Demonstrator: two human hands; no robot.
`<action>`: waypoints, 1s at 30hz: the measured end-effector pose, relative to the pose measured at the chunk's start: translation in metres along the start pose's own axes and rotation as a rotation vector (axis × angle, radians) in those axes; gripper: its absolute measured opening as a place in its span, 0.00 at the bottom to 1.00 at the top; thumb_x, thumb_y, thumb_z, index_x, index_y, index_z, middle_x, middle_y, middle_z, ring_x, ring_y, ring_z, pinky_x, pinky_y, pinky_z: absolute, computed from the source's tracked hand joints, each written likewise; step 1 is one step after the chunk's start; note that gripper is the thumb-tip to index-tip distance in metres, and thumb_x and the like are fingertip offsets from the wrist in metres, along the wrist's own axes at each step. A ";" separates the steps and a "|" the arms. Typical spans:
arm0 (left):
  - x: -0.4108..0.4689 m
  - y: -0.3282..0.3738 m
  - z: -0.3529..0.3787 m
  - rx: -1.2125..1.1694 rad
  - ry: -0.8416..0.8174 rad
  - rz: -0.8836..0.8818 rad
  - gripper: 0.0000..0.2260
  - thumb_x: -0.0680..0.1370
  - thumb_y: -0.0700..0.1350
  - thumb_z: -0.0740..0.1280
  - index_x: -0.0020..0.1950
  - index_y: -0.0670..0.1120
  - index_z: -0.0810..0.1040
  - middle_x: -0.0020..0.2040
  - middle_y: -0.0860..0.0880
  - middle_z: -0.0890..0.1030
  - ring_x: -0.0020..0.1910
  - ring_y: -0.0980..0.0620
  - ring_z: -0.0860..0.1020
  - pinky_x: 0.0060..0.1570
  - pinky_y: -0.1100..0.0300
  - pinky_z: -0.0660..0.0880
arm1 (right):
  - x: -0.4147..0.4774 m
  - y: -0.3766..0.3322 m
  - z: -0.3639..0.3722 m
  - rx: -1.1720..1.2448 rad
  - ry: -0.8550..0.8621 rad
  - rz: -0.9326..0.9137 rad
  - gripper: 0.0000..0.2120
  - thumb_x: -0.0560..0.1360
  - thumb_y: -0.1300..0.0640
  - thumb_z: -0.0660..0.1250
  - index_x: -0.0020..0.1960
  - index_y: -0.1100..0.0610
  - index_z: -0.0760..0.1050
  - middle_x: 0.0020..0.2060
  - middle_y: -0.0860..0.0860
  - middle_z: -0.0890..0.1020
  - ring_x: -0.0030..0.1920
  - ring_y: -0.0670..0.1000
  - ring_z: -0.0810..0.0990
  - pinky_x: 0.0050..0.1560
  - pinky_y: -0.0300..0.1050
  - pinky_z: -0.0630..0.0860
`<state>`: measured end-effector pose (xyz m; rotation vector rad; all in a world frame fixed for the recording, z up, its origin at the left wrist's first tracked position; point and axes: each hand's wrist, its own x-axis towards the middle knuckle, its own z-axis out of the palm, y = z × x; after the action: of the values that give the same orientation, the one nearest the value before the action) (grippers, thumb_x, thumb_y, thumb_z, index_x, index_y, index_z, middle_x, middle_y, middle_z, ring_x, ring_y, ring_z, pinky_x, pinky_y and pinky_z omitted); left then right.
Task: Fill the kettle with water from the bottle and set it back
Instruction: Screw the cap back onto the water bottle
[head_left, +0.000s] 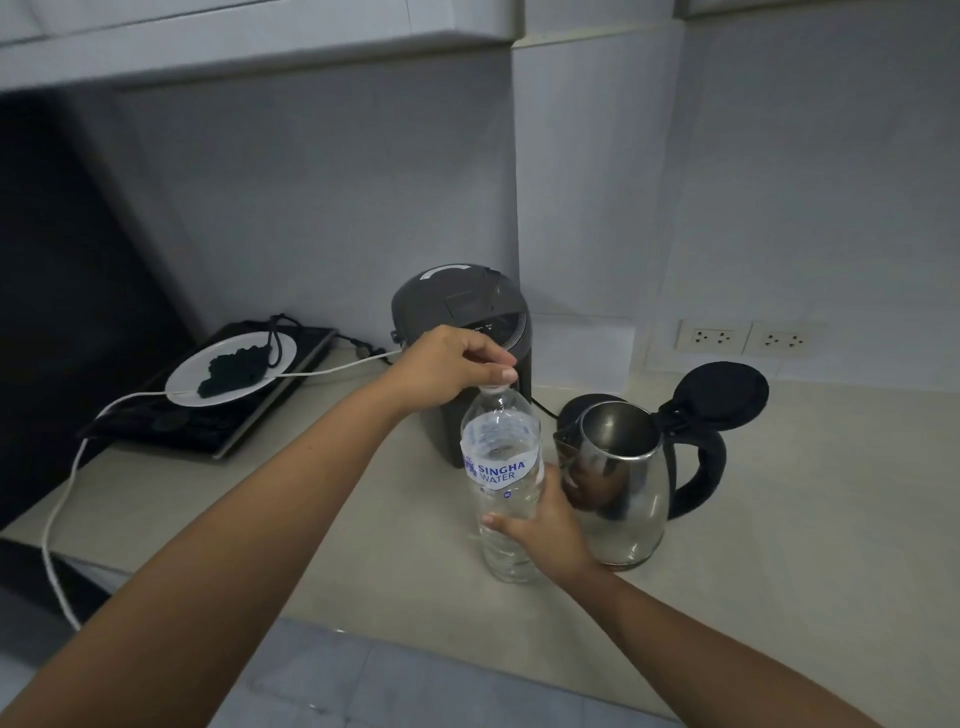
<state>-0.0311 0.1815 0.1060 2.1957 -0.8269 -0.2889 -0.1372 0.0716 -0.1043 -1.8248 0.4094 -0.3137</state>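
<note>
Gripping the bottle (503, 483) low on its body, the right hand (543, 525) steadies it upright on the counter (395, 519), while the left hand (449, 364) pinches the cap (493, 387) from above. Just right of the bottle stands the kettle (621, 483), lid (719, 397) open. Uncapping looks to be the step in hand; next, lift the bottle and tip it over the kettle's mouth.
</note>
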 end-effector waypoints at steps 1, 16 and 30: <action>-0.001 0.000 -0.001 -0.023 -0.020 0.002 0.11 0.71 0.48 0.76 0.53 0.49 0.85 0.50 0.53 0.85 0.53 0.59 0.81 0.58 0.65 0.74 | -0.001 -0.001 0.000 0.005 0.003 -0.002 0.38 0.59 0.50 0.83 0.60 0.47 0.63 0.55 0.42 0.76 0.55 0.46 0.76 0.55 0.42 0.72; -0.011 -0.002 0.005 0.065 0.035 0.074 0.12 0.70 0.49 0.77 0.52 0.50 0.84 0.45 0.56 0.83 0.44 0.59 0.80 0.45 0.75 0.72 | 0.004 0.010 0.003 0.017 -0.027 -0.027 0.43 0.58 0.46 0.82 0.65 0.48 0.62 0.60 0.45 0.74 0.61 0.46 0.74 0.62 0.48 0.72; -0.013 0.011 -0.003 0.244 -0.052 0.102 0.18 0.71 0.51 0.75 0.59 0.50 0.80 0.53 0.54 0.82 0.49 0.59 0.80 0.53 0.64 0.75 | 0.002 0.008 0.000 0.002 -0.024 -0.035 0.40 0.60 0.52 0.83 0.62 0.48 0.62 0.58 0.46 0.75 0.57 0.45 0.75 0.54 0.39 0.69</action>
<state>-0.0451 0.1863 0.1148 2.3693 -1.0460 -0.2039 -0.1359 0.0688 -0.1124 -1.8340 0.3609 -0.3160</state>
